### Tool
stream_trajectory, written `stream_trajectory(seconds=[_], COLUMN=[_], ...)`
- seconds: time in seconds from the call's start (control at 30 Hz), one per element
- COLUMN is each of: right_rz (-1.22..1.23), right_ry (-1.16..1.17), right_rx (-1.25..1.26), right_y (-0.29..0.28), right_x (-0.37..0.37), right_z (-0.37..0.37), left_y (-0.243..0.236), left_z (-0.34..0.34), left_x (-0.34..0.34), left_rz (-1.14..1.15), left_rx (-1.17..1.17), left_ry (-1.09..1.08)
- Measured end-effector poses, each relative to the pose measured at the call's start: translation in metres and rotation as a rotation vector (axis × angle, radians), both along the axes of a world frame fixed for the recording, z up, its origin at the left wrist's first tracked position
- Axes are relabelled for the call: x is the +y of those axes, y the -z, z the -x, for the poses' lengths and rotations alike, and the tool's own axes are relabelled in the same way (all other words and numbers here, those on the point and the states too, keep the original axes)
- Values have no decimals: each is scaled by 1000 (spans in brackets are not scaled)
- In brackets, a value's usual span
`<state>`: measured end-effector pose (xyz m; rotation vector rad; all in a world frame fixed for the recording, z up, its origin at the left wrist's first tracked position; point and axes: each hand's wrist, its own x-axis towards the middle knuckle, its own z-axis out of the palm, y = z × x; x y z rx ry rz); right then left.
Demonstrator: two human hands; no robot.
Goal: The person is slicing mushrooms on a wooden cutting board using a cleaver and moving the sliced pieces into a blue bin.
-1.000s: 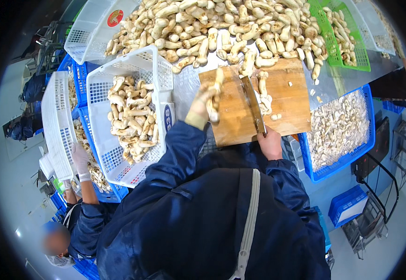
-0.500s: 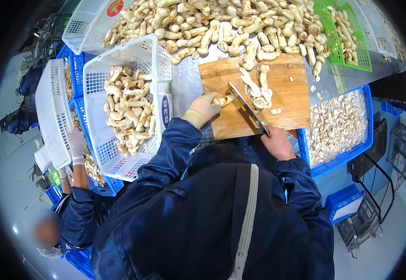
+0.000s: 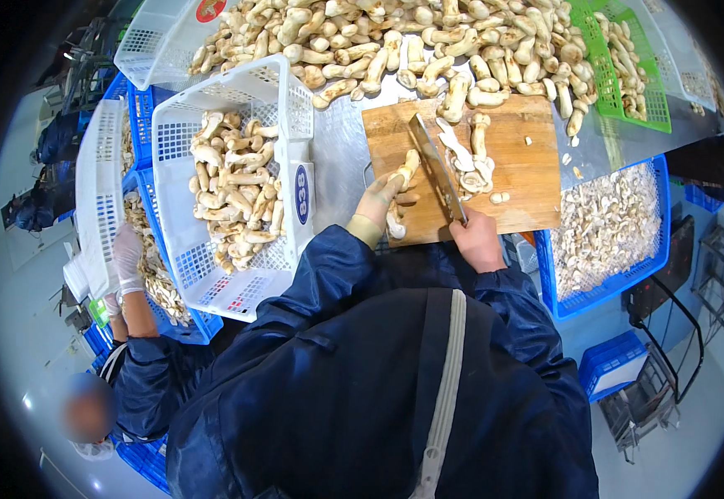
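Observation:
My left hand (image 3: 377,203), in a pale glove, is closed around a mushroom (image 3: 410,168) whose top end points away from me. Below its fingers another mushroom piece (image 3: 396,221) lies at the near left edge of the wooden cutting board (image 3: 531,187). My right hand (image 3: 479,241) grips a long-bladed knife (image 3: 435,163) by the handle. The blade slants up and left across the board, just right of the held mushroom. Right of the blade lie pale mushroom slices (image 3: 467,173) and a longer mushroom (image 3: 480,137).
A large mushroom pile (image 3: 428,41) covers the table beyond the board. At left stands a white crate (image 3: 299,150) of mushrooms; at right, a blue crate (image 3: 661,224) of slices. A green basket (image 3: 599,79) is at the back right. A co-worker's gloved hand (image 3: 128,258) touches a white crate.
My left hand has turned, and a mushroom now points away from me in it. The knife has come nearer upright, its handle shifting left with my right hand.

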<state>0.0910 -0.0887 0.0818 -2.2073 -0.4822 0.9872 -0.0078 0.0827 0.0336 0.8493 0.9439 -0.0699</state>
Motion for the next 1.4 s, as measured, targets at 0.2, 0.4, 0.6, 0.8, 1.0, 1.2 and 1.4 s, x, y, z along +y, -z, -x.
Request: stream_trajectory(seconds=[0.2,0.4,0.6,0.8,1.0,1.2,1.4], right_rz=[10,17,-57,-20,-14,12,122], right_ry=[11,51,-90,-86,-116,-213,-282], right_rx=[12,33,-21,-40,-77,-130,-162], right_y=[-7,7,-2,-14,-11,-17,-31], right_x=[1,-2,9,6,-2,-5,-3], right_z=[8,11,21,18,27,41,41], left_y=[-7,2,13,7,10,3,0], left_z=[-11,2,-10,-11,-6,9,-10], left_x=[-6,15,1,1,4,10,1], left_rz=[-319,-1161,-558,-483,-414,-239,-190], left_rx=[409,296,251,348,423,393,330], left_ry=[340,379,213,190,204,124,45])
